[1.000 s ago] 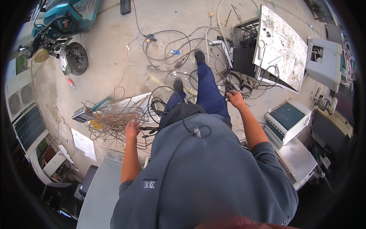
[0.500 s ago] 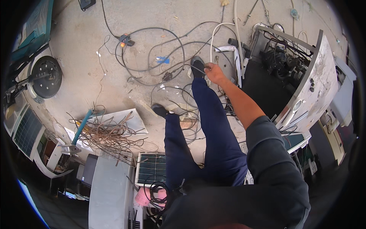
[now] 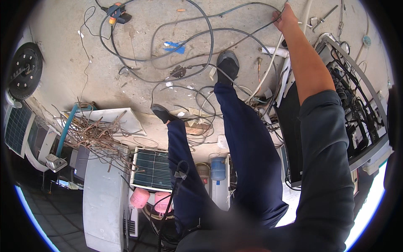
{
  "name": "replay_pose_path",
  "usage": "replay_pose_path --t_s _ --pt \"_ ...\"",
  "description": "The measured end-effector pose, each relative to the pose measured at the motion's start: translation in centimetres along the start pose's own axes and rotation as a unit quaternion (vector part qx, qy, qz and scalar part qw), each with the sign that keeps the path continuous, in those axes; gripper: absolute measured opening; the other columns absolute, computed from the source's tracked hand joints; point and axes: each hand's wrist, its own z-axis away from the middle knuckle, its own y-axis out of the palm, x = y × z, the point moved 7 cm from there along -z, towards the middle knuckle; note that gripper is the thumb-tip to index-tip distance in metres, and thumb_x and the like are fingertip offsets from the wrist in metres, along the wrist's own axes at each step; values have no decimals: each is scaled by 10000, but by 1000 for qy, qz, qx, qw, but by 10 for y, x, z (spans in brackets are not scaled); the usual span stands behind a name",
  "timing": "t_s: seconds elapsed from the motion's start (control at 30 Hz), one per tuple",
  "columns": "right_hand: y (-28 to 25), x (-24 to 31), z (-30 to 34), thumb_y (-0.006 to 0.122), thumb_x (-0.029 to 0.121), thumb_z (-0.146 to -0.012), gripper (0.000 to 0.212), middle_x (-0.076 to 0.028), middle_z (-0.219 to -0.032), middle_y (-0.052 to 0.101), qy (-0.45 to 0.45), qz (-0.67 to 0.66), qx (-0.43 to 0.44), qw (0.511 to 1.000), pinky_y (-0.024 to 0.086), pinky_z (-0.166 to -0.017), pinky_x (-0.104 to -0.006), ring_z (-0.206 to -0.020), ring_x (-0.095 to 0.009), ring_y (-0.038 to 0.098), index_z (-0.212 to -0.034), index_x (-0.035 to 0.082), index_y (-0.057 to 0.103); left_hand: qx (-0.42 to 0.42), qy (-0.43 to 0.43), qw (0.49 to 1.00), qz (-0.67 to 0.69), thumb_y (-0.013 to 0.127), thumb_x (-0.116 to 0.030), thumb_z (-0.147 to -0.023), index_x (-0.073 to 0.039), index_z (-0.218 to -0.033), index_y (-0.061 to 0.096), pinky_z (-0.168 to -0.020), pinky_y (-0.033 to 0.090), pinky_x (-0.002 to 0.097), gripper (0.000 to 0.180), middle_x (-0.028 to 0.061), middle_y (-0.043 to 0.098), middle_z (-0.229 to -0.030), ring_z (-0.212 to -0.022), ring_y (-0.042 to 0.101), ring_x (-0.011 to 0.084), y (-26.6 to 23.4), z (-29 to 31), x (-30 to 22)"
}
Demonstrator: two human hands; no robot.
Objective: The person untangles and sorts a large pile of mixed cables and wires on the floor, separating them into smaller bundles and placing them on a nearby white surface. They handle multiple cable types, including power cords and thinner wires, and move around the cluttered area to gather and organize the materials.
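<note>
My right hand (image 3: 286,17) reaches out to the far right, low over the concrete floor. Its fingers are curled round a thin dark cable (image 3: 256,32), which trails back toward my shoes. Large loops of thicker black cable (image 3: 211,35) lie on the floor to the left of the hand. A white hose (image 3: 275,52) passes just beneath my wrist. More tangled cable (image 3: 205,105) lies around my right shoe (image 3: 228,67). My left hand does not show.
An open metal-framed machine (image 3: 357,96) stands close on the right. To the left are a heap of rusty rods (image 3: 96,136), a teal-handled tool (image 3: 67,130) and a black round disc (image 3: 26,70). An orange-and-black plug connector (image 3: 116,14) lies at the far left. Pink containers (image 3: 140,197) stand near my left leg.
My right hand has moved farther away and to the right, from beside my right shoe, with the cable in it. The view has shifted, bringing pink and blue containers below into sight.
</note>
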Motion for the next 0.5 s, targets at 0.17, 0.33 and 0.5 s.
replay_pose_path --t_s 0.17,0.33,0.5 --pt "7 12 31 652 254 -995 237 22 -665 346 61 -24 113 991 227 -458 -305 -498 -113 263 -913 92 499 -10 -21 1000 -17 649 -219 -971 -47 -1171 661 -499 482 302 264 106 695 -795 -614 648 180 -18 37 29" --pt "-55 66 173 665 219 -989 221 35 -640 364 31 -112 148 982 229 -458 -299 -484 -100 302 -875 106 514 -7 -24 999 -38 653 -231 -975 -42 -1173 659 -493 481 303 273 114 696 -787 -599 644 180 -49 85 69" --pt "-155 151 330 686 396 -991 365 52 -628 336 -97 -197 186 958 229 -471 -278 -500 -86 294 -828 126 503 -1 -27 998 -62 657 -242 -980 -37 -1175 657 -487 480 304 283 122 696 -780 -584 639 180 -107 132 132"
